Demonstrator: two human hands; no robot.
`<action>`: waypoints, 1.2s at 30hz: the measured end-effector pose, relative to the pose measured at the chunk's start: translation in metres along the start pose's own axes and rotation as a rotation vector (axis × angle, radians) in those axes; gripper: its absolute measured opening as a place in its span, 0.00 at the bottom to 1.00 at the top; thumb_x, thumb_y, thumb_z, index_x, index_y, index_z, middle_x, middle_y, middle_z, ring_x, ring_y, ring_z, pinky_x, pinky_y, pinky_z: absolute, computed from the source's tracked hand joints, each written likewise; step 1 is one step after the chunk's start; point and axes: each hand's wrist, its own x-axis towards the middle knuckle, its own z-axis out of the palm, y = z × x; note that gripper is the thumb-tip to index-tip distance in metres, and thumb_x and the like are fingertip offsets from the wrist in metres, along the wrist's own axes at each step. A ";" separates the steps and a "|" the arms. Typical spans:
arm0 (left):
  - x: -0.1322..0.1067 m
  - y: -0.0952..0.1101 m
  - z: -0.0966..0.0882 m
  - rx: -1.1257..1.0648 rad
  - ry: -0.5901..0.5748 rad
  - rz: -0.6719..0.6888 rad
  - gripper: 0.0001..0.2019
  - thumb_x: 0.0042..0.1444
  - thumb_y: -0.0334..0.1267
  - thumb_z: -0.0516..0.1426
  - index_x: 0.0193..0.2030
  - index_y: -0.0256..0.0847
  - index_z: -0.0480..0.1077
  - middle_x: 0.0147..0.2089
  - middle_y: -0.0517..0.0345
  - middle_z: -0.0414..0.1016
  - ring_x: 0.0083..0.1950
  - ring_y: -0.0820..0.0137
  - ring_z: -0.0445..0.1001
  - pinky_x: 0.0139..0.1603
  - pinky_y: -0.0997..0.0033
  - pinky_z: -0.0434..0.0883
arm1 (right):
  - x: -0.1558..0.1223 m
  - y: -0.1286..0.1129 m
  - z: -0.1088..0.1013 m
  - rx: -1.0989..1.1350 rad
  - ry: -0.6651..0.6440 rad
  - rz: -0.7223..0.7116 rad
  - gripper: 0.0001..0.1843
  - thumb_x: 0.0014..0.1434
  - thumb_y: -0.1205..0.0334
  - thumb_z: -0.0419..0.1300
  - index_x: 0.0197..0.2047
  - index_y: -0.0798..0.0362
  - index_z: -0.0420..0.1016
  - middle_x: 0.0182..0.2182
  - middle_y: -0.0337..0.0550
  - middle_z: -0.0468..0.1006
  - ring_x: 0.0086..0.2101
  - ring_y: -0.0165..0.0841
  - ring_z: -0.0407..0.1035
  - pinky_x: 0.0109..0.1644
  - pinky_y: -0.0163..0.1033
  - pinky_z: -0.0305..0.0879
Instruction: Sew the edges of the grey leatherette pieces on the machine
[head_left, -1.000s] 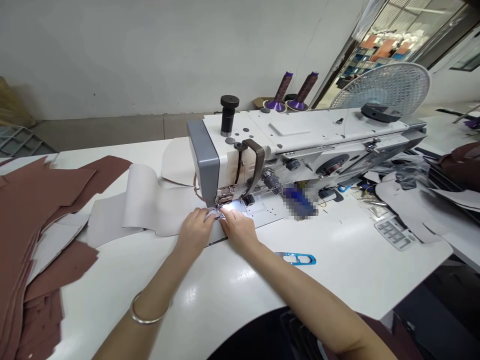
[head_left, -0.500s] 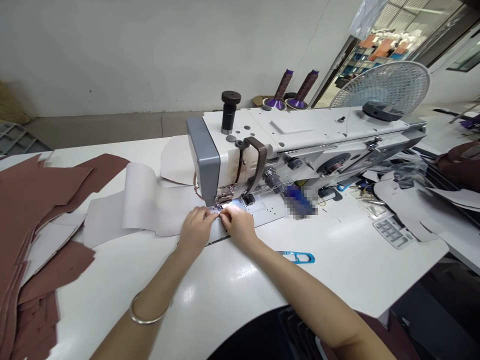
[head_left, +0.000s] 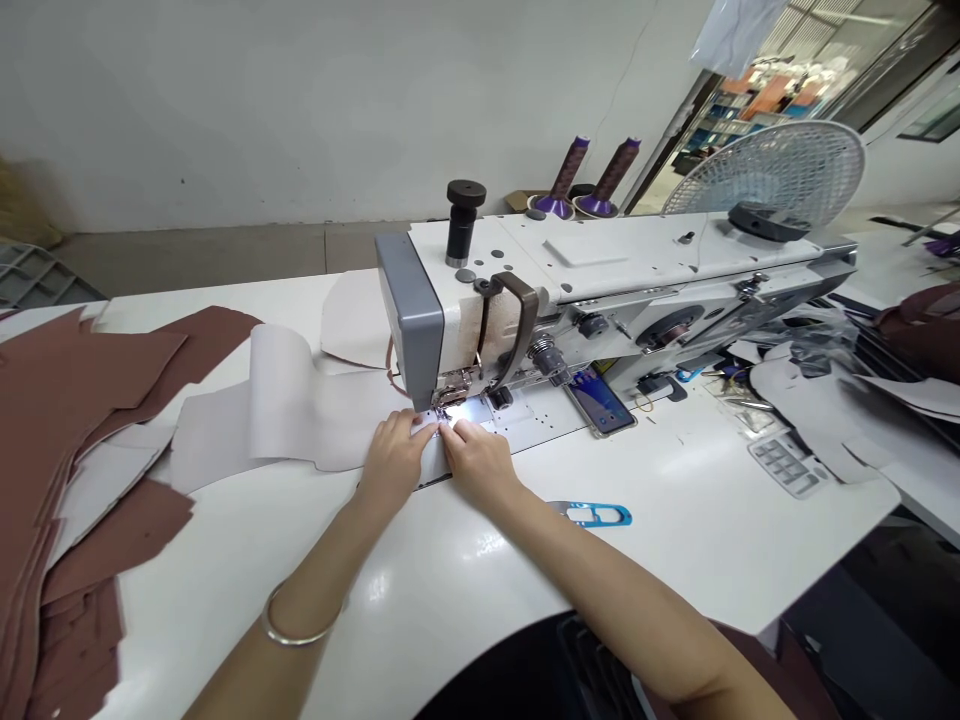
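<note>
Head view shows a pale grey, smooth sheet panel [head_left: 345,415] on the white table [head_left: 465,590], its left part curled up in a loose loop and its right end reaching the left hand [head_left: 391,455] beside the white-and-grey sewing machine [head_left: 630,268]. Both hands meet below the needle area, fingers bent and drawn together, the right hand [head_left: 480,462] just beside the left; whether they pinch anything there cannot be told. Judging by that curl, the panel should be light and bendable but springy, its smooth face perhaps apt to slide, its surface likelier to crease than break; the best hold seems to be fingertips flat near its right end, with the loop left loose. Counted out, there are two brown thread cones with purple bases [head_left: 570,172], one smartphone [head_left: 602,402], one pair of blue-handled thread snips [head_left: 611,515], one round white mesh fan [head_left: 787,170] and one silver bangle [head_left: 300,638] on the left forearm. Reddish-brown cut pieces [head_left: 82,380] at the left overlap too much to count.
</note>
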 end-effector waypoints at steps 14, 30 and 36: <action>0.001 0.001 -0.002 0.062 -0.059 -0.008 0.21 0.56 0.25 0.45 0.51 0.45 0.71 0.52 0.48 0.70 0.47 0.60 0.66 0.44 0.59 0.67 | 0.001 -0.001 0.005 -0.008 0.025 0.022 0.12 0.65 0.67 0.46 0.44 0.52 0.70 0.33 0.44 0.71 0.31 0.31 0.62 0.27 0.37 0.41; 0.005 0.005 -0.004 0.093 -0.068 -0.038 0.20 0.57 0.26 0.46 0.51 0.45 0.71 0.52 0.49 0.72 0.51 0.59 0.66 0.49 0.58 0.64 | 0.001 -0.002 0.005 -0.007 0.034 0.021 0.12 0.64 0.69 0.46 0.44 0.52 0.69 0.33 0.43 0.71 0.31 0.31 0.61 0.27 0.37 0.42; 0.003 -0.024 -0.034 0.313 -0.016 -0.174 0.19 0.55 0.25 0.46 0.49 0.37 0.71 0.47 0.42 0.74 0.60 0.52 0.61 0.59 0.42 0.51 | 0.001 -0.002 0.002 0.002 0.003 0.022 0.12 0.63 0.69 0.47 0.44 0.52 0.69 0.34 0.43 0.71 0.32 0.32 0.62 0.27 0.37 0.44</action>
